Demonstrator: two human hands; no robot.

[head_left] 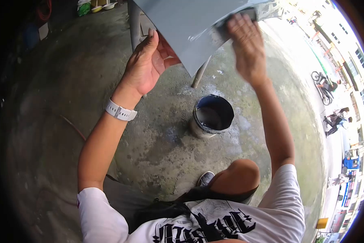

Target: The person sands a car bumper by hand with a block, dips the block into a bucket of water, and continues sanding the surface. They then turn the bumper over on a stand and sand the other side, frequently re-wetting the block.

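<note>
Right hand [246,44] is pressing the pad [220,30] flat-fingered onto the panel [186,24], left hand [145,65] fingers pinching its edge; rubbing is looking mid-pass, unfinished.

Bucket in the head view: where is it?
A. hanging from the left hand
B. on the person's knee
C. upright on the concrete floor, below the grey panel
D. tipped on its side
C: the bucket stands upright on the concrete floor, below the grey panel, which the left hand grips at its edge while the right hand holds a dark pad against it.
</note>
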